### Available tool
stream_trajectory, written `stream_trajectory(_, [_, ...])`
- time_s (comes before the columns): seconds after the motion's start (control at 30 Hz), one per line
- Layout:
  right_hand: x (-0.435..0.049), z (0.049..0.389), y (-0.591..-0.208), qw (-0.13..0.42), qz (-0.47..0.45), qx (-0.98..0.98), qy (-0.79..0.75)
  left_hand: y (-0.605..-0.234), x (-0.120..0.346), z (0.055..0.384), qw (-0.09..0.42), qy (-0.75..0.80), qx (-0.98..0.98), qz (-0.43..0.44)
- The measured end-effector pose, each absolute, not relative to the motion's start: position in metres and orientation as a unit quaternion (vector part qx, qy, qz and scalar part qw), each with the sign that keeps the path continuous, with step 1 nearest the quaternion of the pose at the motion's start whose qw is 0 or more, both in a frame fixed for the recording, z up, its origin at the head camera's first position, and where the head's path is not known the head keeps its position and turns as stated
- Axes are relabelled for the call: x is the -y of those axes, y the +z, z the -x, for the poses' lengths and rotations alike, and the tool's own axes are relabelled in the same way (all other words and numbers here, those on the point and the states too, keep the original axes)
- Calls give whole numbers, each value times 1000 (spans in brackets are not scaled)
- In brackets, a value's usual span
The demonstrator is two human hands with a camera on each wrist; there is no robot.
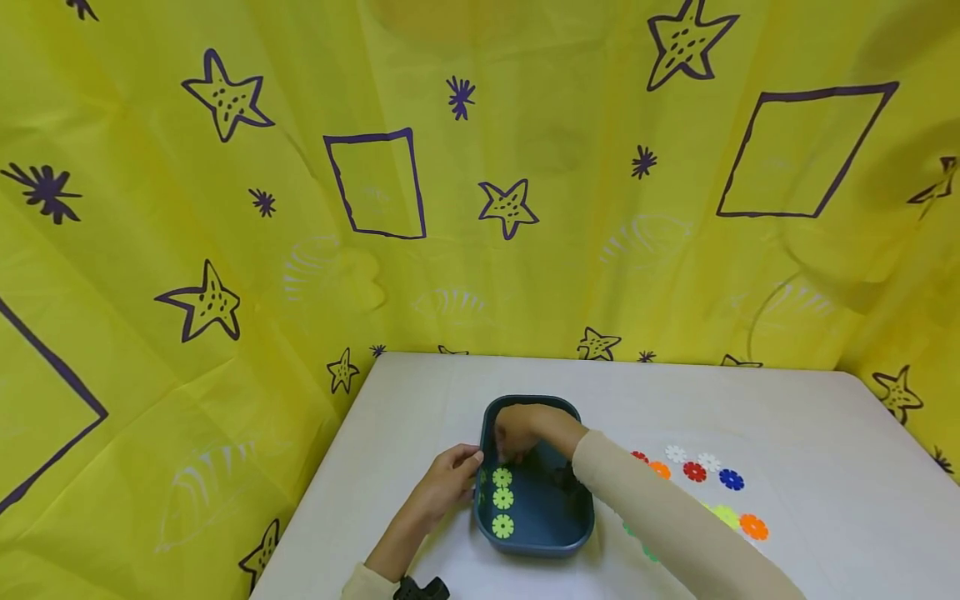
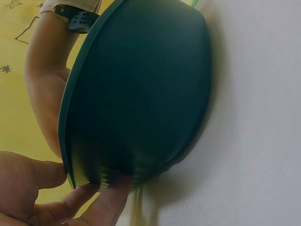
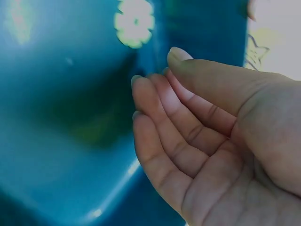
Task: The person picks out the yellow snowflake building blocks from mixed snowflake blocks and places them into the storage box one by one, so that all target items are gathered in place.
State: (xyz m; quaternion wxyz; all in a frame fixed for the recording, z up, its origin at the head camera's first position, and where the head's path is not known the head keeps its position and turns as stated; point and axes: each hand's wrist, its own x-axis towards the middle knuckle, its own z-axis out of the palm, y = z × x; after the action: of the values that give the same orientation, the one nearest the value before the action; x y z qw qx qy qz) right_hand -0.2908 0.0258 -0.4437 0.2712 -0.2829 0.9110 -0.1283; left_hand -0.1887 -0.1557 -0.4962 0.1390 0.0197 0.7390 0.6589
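Observation:
A dark blue-green tray (image 1: 536, 551) with rounded corners stands on the white table. My left hand (image 1: 448, 482) holds its left edge, thumb at the rim and fingers against the outer wall (image 2: 141, 84). Inside the tray, by the far left corner, is my right hand (image 1: 517, 429), reaching in from the right with fingers pointing down. In the right wrist view the right hand's fingers (image 3: 155, 136) are loosely bent, the thumb close by the index finger, and nothing shows between them. Three yellow-green notched plastic discs (image 1: 502, 498) lie in a row along the tray's left side.
Right of the tray, partly behind the right sleeve (image 1: 660, 517), loose notched discs lie on the table: white (image 1: 708, 462), red (image 1: 694, 472), blue (image 1: 731, 479), orange (image 1: 753, 527), yellow-green and green. A yellow patterned curtain (image 1: 525, 283) borders the table's far and left sides.

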Motion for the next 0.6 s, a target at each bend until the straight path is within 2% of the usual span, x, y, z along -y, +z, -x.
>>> stream_trajectory(0.6, [-136,310,-385,218,302,-872,-317,-497,154,189,127,646,-752,-10])
